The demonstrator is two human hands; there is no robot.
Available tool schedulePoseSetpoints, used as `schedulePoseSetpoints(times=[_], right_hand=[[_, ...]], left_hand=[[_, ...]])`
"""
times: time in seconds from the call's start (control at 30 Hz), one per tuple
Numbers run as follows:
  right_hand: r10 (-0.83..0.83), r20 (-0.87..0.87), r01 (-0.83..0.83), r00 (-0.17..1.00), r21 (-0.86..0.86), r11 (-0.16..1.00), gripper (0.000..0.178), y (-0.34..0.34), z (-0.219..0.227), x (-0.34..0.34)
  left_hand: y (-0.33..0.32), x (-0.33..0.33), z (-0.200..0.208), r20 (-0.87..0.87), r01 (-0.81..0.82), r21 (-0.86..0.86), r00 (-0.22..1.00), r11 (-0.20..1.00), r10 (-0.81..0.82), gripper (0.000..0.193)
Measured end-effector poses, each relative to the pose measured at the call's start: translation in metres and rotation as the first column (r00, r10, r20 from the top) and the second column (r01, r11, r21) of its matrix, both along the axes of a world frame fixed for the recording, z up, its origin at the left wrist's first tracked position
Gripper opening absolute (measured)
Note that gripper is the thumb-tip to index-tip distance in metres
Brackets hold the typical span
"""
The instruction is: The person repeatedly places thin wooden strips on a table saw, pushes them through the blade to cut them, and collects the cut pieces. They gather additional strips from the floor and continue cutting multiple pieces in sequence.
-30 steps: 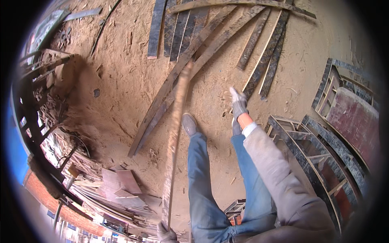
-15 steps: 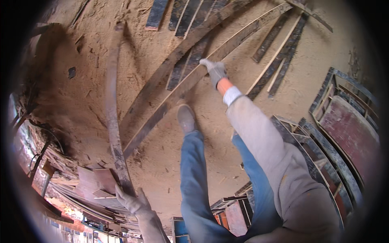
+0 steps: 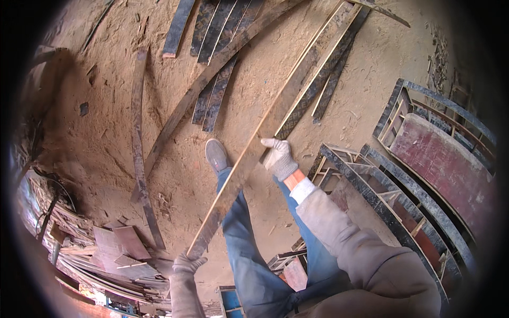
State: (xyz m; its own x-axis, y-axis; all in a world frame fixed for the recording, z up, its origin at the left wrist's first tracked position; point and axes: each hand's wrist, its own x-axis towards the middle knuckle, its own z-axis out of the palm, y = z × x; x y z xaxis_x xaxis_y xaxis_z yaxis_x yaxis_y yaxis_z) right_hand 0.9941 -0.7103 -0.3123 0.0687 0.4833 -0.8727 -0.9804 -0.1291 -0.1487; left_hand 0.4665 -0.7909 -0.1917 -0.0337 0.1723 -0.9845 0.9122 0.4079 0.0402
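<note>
A long, narrow wooden plank (image 3: 241, 172) slants across my front, from low left up toward the far right. Its near end is in the grip of my left hand (image 3: 185, 264), in a grey-white glove. My right hand (image 3: 279, 159), gloved alike, closes on the plank's right edge partway along, thumb over the top. Beneath the plank's far part lie dark, pale-edged strips (image 3: 302, 98) on the ground. Left of it, two more long planks rest on the ground: a slanting one (image 3: 185, 100) and a more upright one (image 3: 137, 116).
Several dark boards (image 3: 178, 26) lie at the far side. Black-edged panel frames (image 3: 371, 185) and a reddish panel (image 3: 432, 146) stand at the right. Scrap boards (image 3: 127, 244) and stacked strips are heaped at lower left. My shoe (image 3: 216, 153) is on the sandy ground.
My right hand has drawn the plank nearer and to the right, off the slanting plank. My left hand, earlier beside the upright plank's near end, now grips this plank's near end.
</note>
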Motion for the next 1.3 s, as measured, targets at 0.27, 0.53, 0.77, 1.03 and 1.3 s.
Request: schedulePoseSetpoints(times=[0.27, 0.53, 0.77, 1.03, 1.3], right_hand=[[0.836, 0.225, -0.362, 0.501, -0.822, 0.439, 0.083, 0.063, -0.049, -0.02], [0.868, -0.016, -0.692, 0.496, -0.611, 0.385, 0.074, -0.01, -0.18, -0.108], [0.769, 0.213, -0.292, 0.603, -0.838, 0.461, 0.112, 0.016, -0.131, 0.048], [0.859, 0.387, -0.534, 0.336, -0.673, 0.512, 0.077, 0.191, -0.177, -0.012], [0.833, 0.449, -0.372, 0.324, -0.749, 0.548, 0.085, 0.223, -0.199, -0.021]], left_hand=[[0.021, 0.109, 0.163, -0.333, 0.031, -0.092, 0.941, 0.995, -0.06, 0.055], [-0.005, 0.137, 0.2, -0.342, 0.21, -0.211, 0.899, 0.955, -0.273, 0.091], [0.081, 0.097, 0.023, -0.089, 0.404, 0.009, 0.911, 0.915, -0.402, 0.091], [0.088, 0.139, -0.073, 0.085, 0.169, 0.646, 0.953, 0.744, -0.29, 0.1], [0.097, 0.098, -0.039, -0.11, 0.333, 0.723, 0.921, 0.605, -0.375, 0.113]])
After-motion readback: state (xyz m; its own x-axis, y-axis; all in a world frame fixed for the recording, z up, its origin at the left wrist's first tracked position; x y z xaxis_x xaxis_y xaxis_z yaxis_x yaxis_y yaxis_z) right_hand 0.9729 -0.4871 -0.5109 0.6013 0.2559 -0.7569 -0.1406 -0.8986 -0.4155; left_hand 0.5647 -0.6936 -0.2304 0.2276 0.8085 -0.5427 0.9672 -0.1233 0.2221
